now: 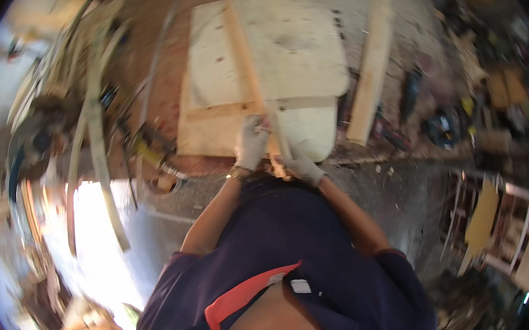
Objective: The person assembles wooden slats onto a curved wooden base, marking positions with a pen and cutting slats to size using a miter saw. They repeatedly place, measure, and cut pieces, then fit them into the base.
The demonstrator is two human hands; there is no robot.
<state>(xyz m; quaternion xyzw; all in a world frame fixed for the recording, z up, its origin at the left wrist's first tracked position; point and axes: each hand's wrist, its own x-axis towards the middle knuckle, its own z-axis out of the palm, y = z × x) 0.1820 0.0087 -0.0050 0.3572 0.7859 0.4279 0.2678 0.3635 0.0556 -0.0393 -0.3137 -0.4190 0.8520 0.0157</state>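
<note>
A long narrow wooden strip [245, 52] lies slantwise over a pale, worn board [310, 53] with rounded right corners. Its near end comes toward my body. My left hand [252, 143], in a whitish glove, is closed against the strip's left side near that end; its fingertips are blurred. Also gloved, my right hand [304, 168] has its fingers closed around the near end from the right. A second, shorter wooden piece [218, 113] runs crosswise on the board and meets the strip just beyond my left hand.
A wide plank [371, 73] lies on the bench right of the board. Power tools [443, 128] and clutter stand farther right. Long thin slats [95, 93] lean at the left, with a machine [39, 139] beside them. A metal-framed rack [499, 224] stands at the right.
</note>
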